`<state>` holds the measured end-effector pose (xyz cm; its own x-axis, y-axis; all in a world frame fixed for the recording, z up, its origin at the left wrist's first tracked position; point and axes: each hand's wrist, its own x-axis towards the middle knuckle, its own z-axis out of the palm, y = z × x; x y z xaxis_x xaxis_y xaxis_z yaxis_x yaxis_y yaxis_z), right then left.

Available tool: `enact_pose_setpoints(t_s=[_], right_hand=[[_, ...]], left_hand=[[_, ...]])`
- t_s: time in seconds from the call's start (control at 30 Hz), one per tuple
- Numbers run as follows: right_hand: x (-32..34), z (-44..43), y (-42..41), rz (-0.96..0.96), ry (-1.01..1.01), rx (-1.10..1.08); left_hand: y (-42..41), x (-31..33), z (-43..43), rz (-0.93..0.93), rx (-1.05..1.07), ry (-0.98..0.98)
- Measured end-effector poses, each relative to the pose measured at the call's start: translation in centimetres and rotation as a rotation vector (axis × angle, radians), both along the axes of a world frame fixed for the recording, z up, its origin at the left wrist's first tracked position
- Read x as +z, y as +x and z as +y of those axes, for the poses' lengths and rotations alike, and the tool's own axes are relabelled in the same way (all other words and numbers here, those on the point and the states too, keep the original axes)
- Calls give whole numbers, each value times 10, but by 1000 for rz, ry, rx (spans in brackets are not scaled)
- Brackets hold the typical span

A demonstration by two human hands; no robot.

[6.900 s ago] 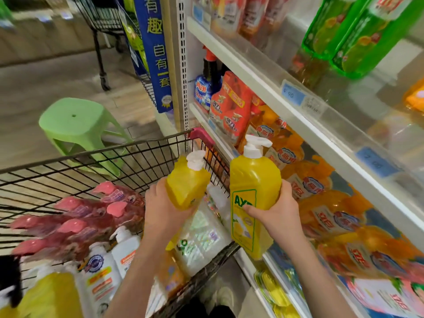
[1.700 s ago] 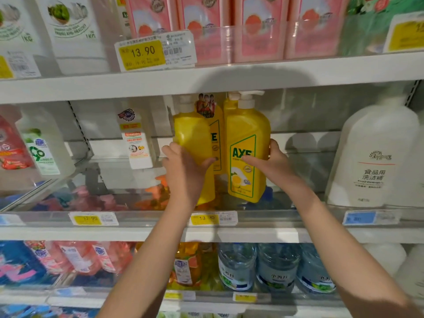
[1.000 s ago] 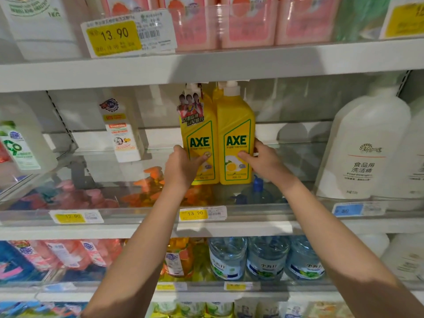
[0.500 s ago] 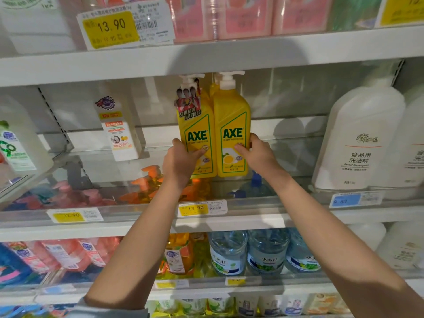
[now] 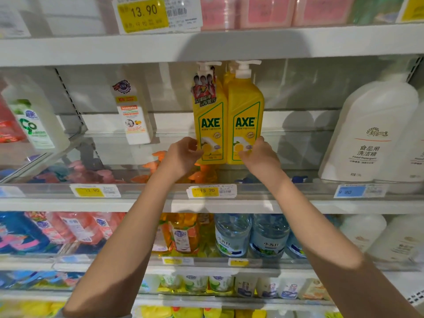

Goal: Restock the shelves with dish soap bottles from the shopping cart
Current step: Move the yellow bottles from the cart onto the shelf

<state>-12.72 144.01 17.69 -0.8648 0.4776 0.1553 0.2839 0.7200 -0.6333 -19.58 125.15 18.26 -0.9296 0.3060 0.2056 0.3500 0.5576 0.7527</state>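
Left hand (image 5: pixel 181 154) grip loose against left AXE bottle (image 5: pixel 210 120); right hand (image 5: pixel 259 154) fingertips touch right AXE bottle (image 5: pixel 245 120)

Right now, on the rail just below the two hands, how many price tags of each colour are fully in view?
Yellow price tags: 2
Blue price tag: 1
Total: 3

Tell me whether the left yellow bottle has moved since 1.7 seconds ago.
Yes. The left yellow bottle turned label-forward and now stands beside the right yellow bottle.
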Motion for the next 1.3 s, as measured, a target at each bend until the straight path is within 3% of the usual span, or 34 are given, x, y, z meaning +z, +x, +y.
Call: enact_pose_setpoints(t_s=[0.13,0.23,0.37,0.63,0.77,0.9,1.0,1.13,1.23,1.3], right_hand=[[0,-48,20,263,27,133],[-5,-100,31,473,-172,271],[-41,-171,40,469,-431,475],[-165,-311,42,1,-457,855],[-227,-356,56,-299,-264,1028],[-284,-394,55,-696,46,1082],[-312,-416,48,-886,135,1094],[-333,-453,35,-988,190,1113],[-372,-493,4,-1003,182,1139],[-365,-535,-7,-976,187,1185]], left_hand=[[28,1,-40,167,32,81],[58,-5,-82,253,130,146],[95,-35,-159,232,318,72],[176,-170,-311,-269,898,-22],[214,-254,-357,-610,1016,-65],[271,-318,-399,-916,1066,-67],[313,-349,-428,-1101,1079,-33],[339,-357,-472,-1168,1191,7],[342,-356,-505,-1139,1320,110],[336,-354,-527,-1091,1406,193]])
